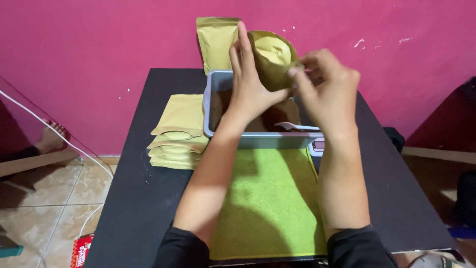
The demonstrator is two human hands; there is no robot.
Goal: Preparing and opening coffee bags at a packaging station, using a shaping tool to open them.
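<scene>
You're holding a gold pouch (271, 58) open over the grey tray (212, 106) at the far bench (139, 188), left hand (249, 84) and right hand (325, 82) both gripping its mouth; filling with the white spoon (296, 126) looks next.

Both hands raised close together, left hand (250, 82) fingers upright, right hand (325, 84) pinching.

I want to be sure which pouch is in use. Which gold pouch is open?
The gold pouch held by both hands over the grey tray: its mouth gapes. The upright pouch and the stacked pouches look closed.
</scene>
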